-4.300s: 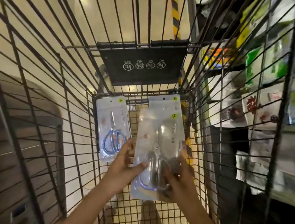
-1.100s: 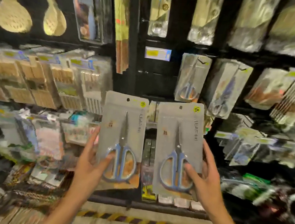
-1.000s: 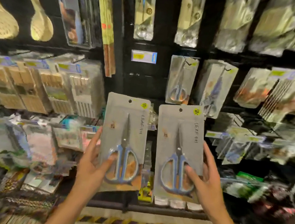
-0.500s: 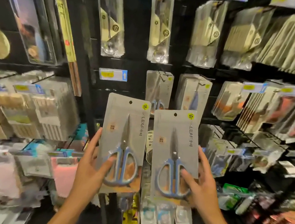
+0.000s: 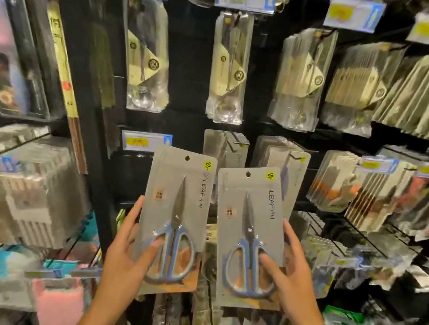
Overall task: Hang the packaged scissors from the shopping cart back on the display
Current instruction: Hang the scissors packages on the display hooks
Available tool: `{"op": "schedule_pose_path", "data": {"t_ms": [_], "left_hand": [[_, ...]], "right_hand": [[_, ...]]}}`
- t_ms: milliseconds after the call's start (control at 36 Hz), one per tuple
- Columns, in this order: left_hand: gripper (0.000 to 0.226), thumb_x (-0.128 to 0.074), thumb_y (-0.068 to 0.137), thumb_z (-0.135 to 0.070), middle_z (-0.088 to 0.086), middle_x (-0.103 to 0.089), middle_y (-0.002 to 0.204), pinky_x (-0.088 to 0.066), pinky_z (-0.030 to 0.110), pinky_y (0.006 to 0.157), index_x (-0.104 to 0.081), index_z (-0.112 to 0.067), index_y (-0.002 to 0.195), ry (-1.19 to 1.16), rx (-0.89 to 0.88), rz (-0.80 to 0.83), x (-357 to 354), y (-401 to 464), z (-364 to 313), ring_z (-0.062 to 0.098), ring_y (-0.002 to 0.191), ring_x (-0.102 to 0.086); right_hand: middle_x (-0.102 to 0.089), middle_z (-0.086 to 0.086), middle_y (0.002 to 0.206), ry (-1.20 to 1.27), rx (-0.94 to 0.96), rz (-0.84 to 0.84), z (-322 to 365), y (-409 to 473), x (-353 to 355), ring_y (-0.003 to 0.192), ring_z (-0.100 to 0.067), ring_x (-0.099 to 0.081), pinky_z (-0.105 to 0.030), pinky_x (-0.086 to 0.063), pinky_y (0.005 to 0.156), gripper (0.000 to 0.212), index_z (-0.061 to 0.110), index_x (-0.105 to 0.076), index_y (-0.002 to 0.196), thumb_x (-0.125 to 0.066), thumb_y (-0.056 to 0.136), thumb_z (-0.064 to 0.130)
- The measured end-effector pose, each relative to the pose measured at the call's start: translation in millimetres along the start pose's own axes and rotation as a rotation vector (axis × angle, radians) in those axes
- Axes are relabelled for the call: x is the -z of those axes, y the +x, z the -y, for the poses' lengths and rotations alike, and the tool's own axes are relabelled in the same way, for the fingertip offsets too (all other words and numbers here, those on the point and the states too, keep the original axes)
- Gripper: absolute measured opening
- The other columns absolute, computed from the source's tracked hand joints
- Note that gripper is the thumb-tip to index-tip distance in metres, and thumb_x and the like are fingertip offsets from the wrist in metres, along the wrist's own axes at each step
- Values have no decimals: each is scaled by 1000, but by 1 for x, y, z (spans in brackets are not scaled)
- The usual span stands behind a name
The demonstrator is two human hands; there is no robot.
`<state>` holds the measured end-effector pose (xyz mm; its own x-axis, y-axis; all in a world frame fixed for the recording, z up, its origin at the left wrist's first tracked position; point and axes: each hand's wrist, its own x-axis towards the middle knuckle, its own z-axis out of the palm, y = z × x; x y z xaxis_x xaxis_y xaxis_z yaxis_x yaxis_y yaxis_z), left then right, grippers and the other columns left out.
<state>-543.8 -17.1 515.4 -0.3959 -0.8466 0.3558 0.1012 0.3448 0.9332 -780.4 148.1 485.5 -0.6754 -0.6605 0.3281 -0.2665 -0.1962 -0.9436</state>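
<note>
Two scissor packs up in front of the display [image 5: 184, 131]. My left hand [image 5: 126, 254] grasps the left pack [image 5: 177, 212] at its lower edge, thumb on the front over the blue handles. My right hand [image 5: 293, 277] grasps the right pack [image 5: 248, 228] the same way. Both are grey cards, upright, slightly tilted, each with a punched hang hole at the top and a yellow sticker; blades point up. A narrow gap separates the packs. Just behind and above them, hooks [image 5: 237, 142] carry matching packs [image 5: 224, 147]. Price tag [image 5: 145, 141] sits beside the left pack's top edge. Dense hanging stock on both sides.
</note>
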Motion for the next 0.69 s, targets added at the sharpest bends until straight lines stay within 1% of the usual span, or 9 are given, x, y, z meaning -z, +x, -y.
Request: {"op": "schedule_pose_path", "data": {"t_ms": [56, 139, 167, 278, 361, 417, 528, 611, 694], "left_hand": [[79, -70, 86, -18, -38, -57, 129, -50, 36, 102, -35, -54, 147, 8, -12, -19, -2, 8, 0, -5, 121, -58], [79, -69, 85, -22, -42, -57, 125, -53, 23, 95, -34, -53, 148, 44, -33, -44, -4, 16, 0, -8, 118, -58], [79, -69, 85, -22, -42, -57, 125, -53, 21, 94, -34, -53, 148, 46, -32, -54, -5, 17, 0, -9, 118, -58], [78, -71, 86, -20, -25, -56, 140, -48, 31, 99, -36, -60, 143, 48, -24, -93, -11, 26, 0, 1, 128, -55], [78, -71, 86, -19, -25, -54, 142, -47, 28, 99, -36, -60, 143, 61, -24, -102, -16, 30, -3, 0, 129, -54], [78, -71, 87, -20, -22, -57, 140, -48, 26, 98, -36, -60, 143, 50, -13, -98, -18, 32, -5, -1, 127, -56], [78, -72, 87, -23, -30, -53, 141, -46, 29, 101, -35, -60, 144, 67, -10, -93, -20, 35, -6, -3, 128, -53], [78, -72, 85, -24, -33, -52, 140, -47, 32, 103, -35, -61, 143, 73, -3, -94, -22, 36, -6, -4, 128, -53], [79, -72, 84, -26, -30, -52, 142, -46, 38, 106, -34, -64, 142, 74, 7, -96, -23, 39, -5, 2, 131, -53]], "right_hand": [[-47, 25, 150, -3, 17, 28, -2, 14, -2, 135, -2, -50, -40, -50, 108, 76, 41, -31, 153, -65, 95, 7], [-43, 31, 150, -29, 50, 54, -4, 34, -5, 139, 1, -44, -35, -44, 113, 75, 44, -31, 151, -65, 95, 7], [-42, 32, 150, -34, 57, 63, -5, 40, -5, 139, 2, -43, -36, -43, 115, 76, 43, -31, 152, -65, 95, 7], [-41, 32, 151, -18, 59, 97, -6, 63, -7, 140, 3, -42, -44, -42, 116, 76, 42, -29, 154, -65, 95, 8], [-41, 24, 154, -2, 62, 119, -8, 77, -7, 142, -4, -43, -51, -43, 113, 77, 40, -29, 155, -65, 96, 7], [-41, 20, 156, 16, 65, 118, -11, 85, -9, 141, -5, -43, -50, -43, 114, 77, 38, -29, 156, -65, 95, 6], [-43, 19, 155, 70, 39, 103, -17, 91, -13, 138, 0, -46, -42, -44, 114, 77, 37, -30, 154, -65, 94, 3], [-43, 19, 155, 96, 22, 106, -24, 92, -14, 139, -3, -46, -44, -43, 115, 77, 39, -31, 153, -64, 94, 2], [-43, 20, 155, 98, 21, 117, -28, 92, -15, 140, -5, -45, -47, -42, 115, 78, 38, -31, 154, -64, 94, 3]]}}
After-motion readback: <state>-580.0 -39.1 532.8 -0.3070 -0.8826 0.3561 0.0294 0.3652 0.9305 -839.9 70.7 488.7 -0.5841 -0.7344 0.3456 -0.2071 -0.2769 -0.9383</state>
